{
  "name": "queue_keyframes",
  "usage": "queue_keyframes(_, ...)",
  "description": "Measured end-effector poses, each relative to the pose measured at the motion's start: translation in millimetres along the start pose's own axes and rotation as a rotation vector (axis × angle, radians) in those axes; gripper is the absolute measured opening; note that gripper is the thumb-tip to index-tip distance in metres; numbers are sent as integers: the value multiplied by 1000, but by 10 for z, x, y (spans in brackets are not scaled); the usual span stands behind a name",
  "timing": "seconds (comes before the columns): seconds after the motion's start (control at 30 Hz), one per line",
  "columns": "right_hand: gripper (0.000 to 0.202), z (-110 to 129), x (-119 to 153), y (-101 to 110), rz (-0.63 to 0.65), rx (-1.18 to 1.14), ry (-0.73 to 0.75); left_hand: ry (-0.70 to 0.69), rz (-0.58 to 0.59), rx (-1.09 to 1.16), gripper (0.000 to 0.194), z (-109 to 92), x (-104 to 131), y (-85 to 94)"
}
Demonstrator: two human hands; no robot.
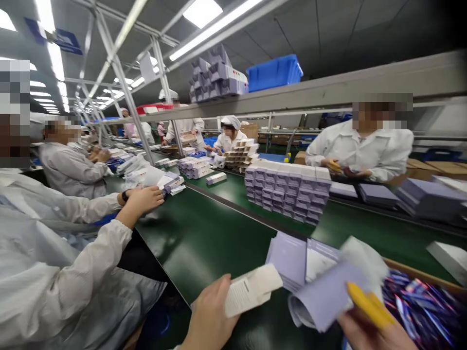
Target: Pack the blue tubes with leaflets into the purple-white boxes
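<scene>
My left hand (213,313) is closed around a small white carton (251,290) with printed text on its side; the flap at its far end stands out. At the lower right, my right hand (375,330) wears yellow finger covers and pinches a curled lilac leaflet (324,296), slightly blurred. Under and behind that leaflet lie a stack of lilac leaflets (286,260) and a crumpled whitish sheet or bag (365,260). A cardboard box (434,282) beside my right hand holds many shiny dark blue and red packets.
Stacked lilac and white cartons (288,189) stand across the green belt (204,228). At left, a co-worker's hands (144,199) touch cartons. Another person (361,146) works opposite. Overhead, a shelf (314,97) carries cartons and a blue bin (273,73).
</scene>
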State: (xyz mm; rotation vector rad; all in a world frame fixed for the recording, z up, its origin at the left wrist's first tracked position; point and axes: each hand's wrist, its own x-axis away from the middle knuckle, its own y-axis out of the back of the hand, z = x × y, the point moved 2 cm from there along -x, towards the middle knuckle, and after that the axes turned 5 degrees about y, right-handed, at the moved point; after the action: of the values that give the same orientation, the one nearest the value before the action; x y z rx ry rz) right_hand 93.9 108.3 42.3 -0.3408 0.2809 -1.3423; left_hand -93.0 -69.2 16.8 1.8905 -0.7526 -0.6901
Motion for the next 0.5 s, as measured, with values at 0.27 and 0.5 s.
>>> queue_keyframes(0.27,40,-127,-10,-291,-21,-172,-187,-203,-95,89,46,-135,-31,-151)
queue_keyframes(0.5,37,-242,78,-297,-18,62,75,-52,223,159,41,-332,-44,-11)
